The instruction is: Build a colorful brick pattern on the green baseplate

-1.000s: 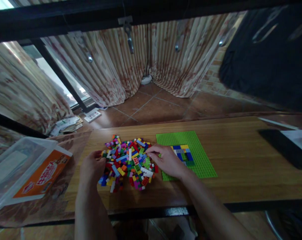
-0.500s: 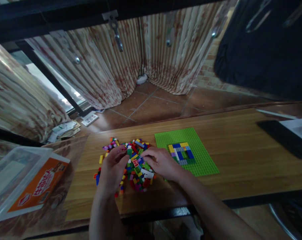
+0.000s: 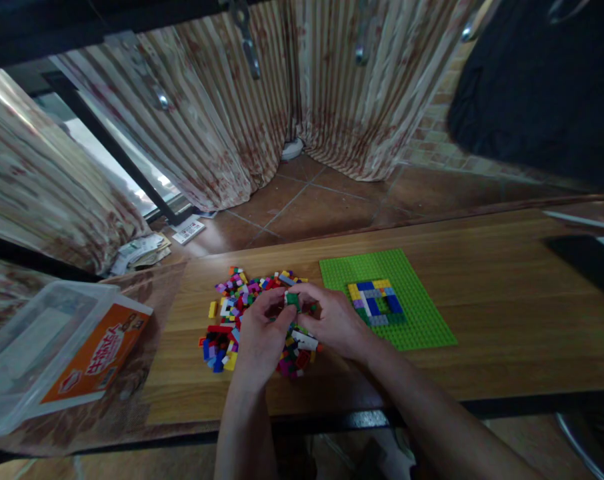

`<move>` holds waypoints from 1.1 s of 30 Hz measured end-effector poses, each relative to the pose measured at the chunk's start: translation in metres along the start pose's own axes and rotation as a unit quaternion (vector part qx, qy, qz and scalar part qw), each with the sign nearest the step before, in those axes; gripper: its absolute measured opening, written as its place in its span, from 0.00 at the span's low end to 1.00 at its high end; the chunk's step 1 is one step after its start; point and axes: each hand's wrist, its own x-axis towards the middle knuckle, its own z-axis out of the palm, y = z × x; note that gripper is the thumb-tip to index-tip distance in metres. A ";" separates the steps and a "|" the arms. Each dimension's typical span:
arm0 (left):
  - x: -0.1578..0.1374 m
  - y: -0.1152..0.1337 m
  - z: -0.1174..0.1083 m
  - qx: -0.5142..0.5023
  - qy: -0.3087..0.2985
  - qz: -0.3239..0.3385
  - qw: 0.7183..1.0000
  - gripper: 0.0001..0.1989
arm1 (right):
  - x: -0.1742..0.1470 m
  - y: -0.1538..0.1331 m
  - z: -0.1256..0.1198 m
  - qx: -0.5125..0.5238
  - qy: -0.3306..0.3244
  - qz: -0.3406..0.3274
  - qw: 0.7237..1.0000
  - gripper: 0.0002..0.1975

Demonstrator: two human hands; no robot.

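Over the wooden counter, the left hand and right hand have just met above the brick pile, left fingers pinching a green brick (right fingers' grip unclear), so handling replaces rummaging.

Over on the table, the brick pile lies to the left of the baseplate, which carries a brick build. The box sits farther left, and the curtains hang behind the table
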 end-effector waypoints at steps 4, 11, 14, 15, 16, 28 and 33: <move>-0.001 0.003 -0.001 0.005 -0.002 0.002 1.000 0.12 | 0.000 -0.001 -0.002 0.001 -0.007 0.014 1.000 0.17; 0.002 0.005 -0.007 -0.010 0.036 -0.007 0.999 0.11 | -0.001 0.005 -0.003 0.008 0.011 0.013 1.000 0.19; 0.003 0.000 -0.015 0.038 0.080 -0.015 0.996 0.12 | -0.002 0.006 -0.009 0.024 0.025 0.002 0.999 0.20; 0.004 -0.003 -0.019 0.065 0.095 -0.021 0.993 0.12 | -0.001 0.007 -0.012 0.033 0.032 0.002 0.999 0.20; 0.004 -0.005 -0.023 0.093 0.106 -0.026 0.990 0.12 | -0.001 0.007 -0.016 0.041 0.042 0.005 0.998 0.20; 0.007 -0.010 -0.029 0.108 0.126 -0.011 0.986 0.09 | 0.002 0.016 -0.028 0.055 0.072 0.038 0.995 0.20; 0.001 0.007 -0.010 0.067 0.039 0.019 0.997 0.12 | -0.001 0.005 -0.011 0.066 0.010 0.010 0.998 0.20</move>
